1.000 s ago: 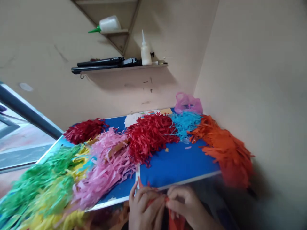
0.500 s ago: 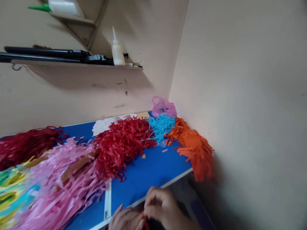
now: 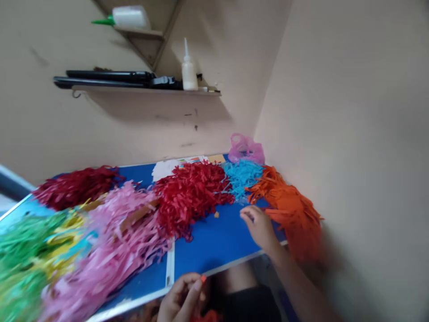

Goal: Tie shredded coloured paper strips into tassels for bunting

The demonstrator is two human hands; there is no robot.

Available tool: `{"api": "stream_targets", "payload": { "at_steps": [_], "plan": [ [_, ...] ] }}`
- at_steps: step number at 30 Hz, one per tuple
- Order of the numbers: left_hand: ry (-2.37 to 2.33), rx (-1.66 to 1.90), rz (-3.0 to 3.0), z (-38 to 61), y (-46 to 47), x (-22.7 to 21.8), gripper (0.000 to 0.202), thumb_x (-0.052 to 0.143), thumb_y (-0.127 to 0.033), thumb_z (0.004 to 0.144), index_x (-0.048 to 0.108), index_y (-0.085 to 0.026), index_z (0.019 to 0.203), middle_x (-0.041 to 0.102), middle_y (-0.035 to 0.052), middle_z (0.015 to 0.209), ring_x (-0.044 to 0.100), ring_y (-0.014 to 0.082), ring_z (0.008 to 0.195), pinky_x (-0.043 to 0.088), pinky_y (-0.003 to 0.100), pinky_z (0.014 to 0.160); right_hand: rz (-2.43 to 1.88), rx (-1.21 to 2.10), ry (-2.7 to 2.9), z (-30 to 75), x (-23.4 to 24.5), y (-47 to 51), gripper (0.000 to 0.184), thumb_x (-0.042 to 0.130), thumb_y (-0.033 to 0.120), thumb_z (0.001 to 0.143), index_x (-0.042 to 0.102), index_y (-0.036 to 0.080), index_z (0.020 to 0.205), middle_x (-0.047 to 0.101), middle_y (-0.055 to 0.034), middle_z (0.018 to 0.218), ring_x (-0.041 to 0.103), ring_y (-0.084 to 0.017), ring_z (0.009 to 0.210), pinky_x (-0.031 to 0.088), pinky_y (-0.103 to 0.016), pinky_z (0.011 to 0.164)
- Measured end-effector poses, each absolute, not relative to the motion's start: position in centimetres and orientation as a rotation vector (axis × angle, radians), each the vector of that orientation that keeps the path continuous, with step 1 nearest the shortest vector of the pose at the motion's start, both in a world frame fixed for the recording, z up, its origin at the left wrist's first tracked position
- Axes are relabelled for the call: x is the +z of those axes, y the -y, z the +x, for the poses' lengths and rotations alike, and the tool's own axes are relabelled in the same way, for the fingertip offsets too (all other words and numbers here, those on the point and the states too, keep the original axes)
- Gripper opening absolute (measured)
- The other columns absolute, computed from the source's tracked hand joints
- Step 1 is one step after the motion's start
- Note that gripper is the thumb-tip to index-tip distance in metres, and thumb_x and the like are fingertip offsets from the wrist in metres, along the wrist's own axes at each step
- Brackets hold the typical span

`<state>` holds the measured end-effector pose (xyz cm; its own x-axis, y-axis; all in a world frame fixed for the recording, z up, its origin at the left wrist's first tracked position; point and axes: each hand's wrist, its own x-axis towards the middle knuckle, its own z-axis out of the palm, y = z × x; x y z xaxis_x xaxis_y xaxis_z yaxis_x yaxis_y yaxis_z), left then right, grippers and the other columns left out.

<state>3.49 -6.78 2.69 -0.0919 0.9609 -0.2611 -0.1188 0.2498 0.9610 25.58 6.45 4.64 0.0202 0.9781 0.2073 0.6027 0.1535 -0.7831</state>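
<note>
My left hand (image 3: 182, 298) is closed at the table's front edge, thumb and forefinger pinching an orange-red paper strip (image 3: 203, 278). Only a small tip of the strip stands out above the thumb. Below this hand, more orange-red paper (image 3: 208, 315) shows at the bottom of the view, partly hidden. My right hand (image 3: 259, 226) reaches over the blue table top (image 3: 208, 243), fingers pinched together, just left of a bundle of orange paper strips (image 3: 293, 203). Whatever its fingertips hold, if anything, cannot be made out.
Heaps of red (image 3: 192, 192), light blue (image 3: 241, 174), pink (image 3: 134, 223), dark red (image 3: 78, 185) and green (image 3: 30, 237) paper strips lie across the table. A pink plastic bag (image 3: 248, 150) sits in the corner. Above, a wall shelf (image 3: 140, 91) bears a glue bottle (image 3: 190, 74).
My hands were together at the table edge. The right hand has moved forward and right over the table, while the left keeps hold of the strip. The view has swung left.
</note>
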Motion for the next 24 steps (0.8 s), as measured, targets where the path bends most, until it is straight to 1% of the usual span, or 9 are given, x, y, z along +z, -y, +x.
{"api": "stream_targets", "payload": {
  "at_steps": [1, 2, 5, 7, 11, 14, 19, 21, 24],
  "plan": [
    [-1.314, 1.153, 0.896, 3.4, 6.9, 2.9, 0.042, 0.069, -0.059, 0.072, 0.068, -0.018, 0.077, 0.060, -0.0015, 0.059, 0.050, 0.0108, 0.049, 0.041, 0.021, 0.050, -1.435, 0.742, 1.726, 24.2, 4.7, -4.3, 0.010, 0.060, 0.018, 0.082, 0.069, 0.021, 0.078, 0.068, -0.0047, 0.091, 0.063, -0.020, 0.090, 0.047, -0.030, 0.086],
    [-1.322, 1.177, 0.923, 3.3, 7.1, 3.1, 0.039, 0.069, -0.056, 0.074, 0.068, -0.018, 0.078, 0.061, -0.0007, 0.061, 0.053, 0.0118, 0.052, 0.043, 0.021, 0.052, -1.276, 0.958, 1.742, 22.8, 4.6, -2.1, 0.008, 0.062, 0.020, 0.081, 0.069, 0.021, 0.077, 0.068, -0.0035, 0.089, 0.063, -0.019, 0.088, 0.048, -0.029, 0.084],
    [-1.393, 1.223, 1.069, 3.3, 7.5, 3.5, 0.031, 0.066, -0.049, 0.079, 0.070, -0.018, 0.077, 0.067, 0.0028, 0.070, 0.061, 0.0159, 0.064, 0.048, 0.024, 0.061, -1.021, 1.506, 1.461, 19.4, 3.9, 2.9, 0.004, 0.063, 0.022, 0.079, 0.067, 0.020, 0.079, 0.068, -0.0016, 0.083, 0.065, -0.016, 0.077, 0.051, -0.026, 0.070],
    [-1.454, 1.235, 1.177, 3.3, 7.8, 3.6, 0.028, 0.063, -0.046, 0.082, 0.071, -0.019, 0.077, 0.069, 0.0037, 0.073, 0.063, 0.0174, 0.068, 0.050, 0.025, 0.064, -0.989, 1.625, 1.279, 18.1, 3.4, 4.4, 0.006, 0.066, 0.026, 0.078, 0.065, 0.019, 0.079, 0.067, -0.0004, 0.077, 0.064, -0.015, 0.070, 0.050, -0.025, 0.065],
    [-1.501, 1.277, 1.402, 2.9, 8.2, 3.9, 0.024, 0.058, -0.038, 0.087, 0.070, -0.020, 0.075, 0.069, 0.0026, 0.073, 0.064, 0.0173, 0.070, 0.051, 0.026, 0.067, -0.933, 1.647, 1.220, 17.7, 3.3, 4.5, 0.019, 0.070, 0.036, 0.078, 0.062, 0.019, 0.076, 0.065, 0.0001, 0.070, 0.062, -0.016, 0.067, 0.050, -0.027, 0.065],
    [-1.474, 1.285, 1.552, 2.5, 8.3, 4.0, 0.020, 0.058, -0.031, 0.088, 0.070, -0.022, 0.077, 0.069, 0.0015, 0.073, 0.065, 0.0155, 0.068, 0.051, 0.024, 0.065, -0.932, 1.660, 1.240, 17.9, 3.6, 4.4, 0.022, 0.071, 0.039, 0.078, 0.061, 0.019, 0.076, 0.065, -0.0004, 0.071, 0.062, -0.017, 0.068, 0.051, -0.028, 0.066],
    [-1.434, 1.248, 1.808, 1.8, 8.2, 4.2, 0.014, 0.060, -0.022, 0.086, 0.070, -0.021, 0.076, 0.069, 0.0013, 0.072, 0.065, 0.0134, 0.065, 0.050, 0.021, 0.062, -1.024, 1.640, 1.320, 18.0, 3.5, 4.9, 0.011, 0.065, 0.025, 0.081, 0.057, 0.020, 0.085, 0.061, 0.0013, 0.074, 0.061, -0.016, 0.070, 0.049, -0.028, 0.069],
    [-1.436, 1.190, 1.834, 1.5, 8.2, 4.1, 0.013, 0.060, -0.021, 0.087, 0.069, -0.021, 0.077, 0.070, 0.0015, 0.074, 0.066, 0.0135, 0.067, 0.051, 0.021, 0.063, -1.061, 1.548, 1.428, 18.1, 3.3, 5.1, 0.007, 0.060, 0.020, 0.083, 0.056, 0.021, 0.089, 0.060, 0.0007, 0.080, 0.061, -0.016, 0.076, 0.048, -0.028, 0.073],
    [-1.445, 1.137, 1.825, 0.9, 8.3, 3.6, 0.009, 0.062, -0.024, 0.087, 0.069, -0.022, 0.081, 0.071, 0.0008, 0.075, 0.067, 0.0131, 0.068, 0.052, 0.020, 0.064, -1.108, 1.354, 1.657, 18.4, 3.1, 5.4, 0.007, 0.055, 0.017, 0.084, 0.057, 0.022, 0.088, 0.061, -0.0004, 0.085, 0.060, -0.017, 0.082, 0.046, -0.028, 0.077]
  ]
}}
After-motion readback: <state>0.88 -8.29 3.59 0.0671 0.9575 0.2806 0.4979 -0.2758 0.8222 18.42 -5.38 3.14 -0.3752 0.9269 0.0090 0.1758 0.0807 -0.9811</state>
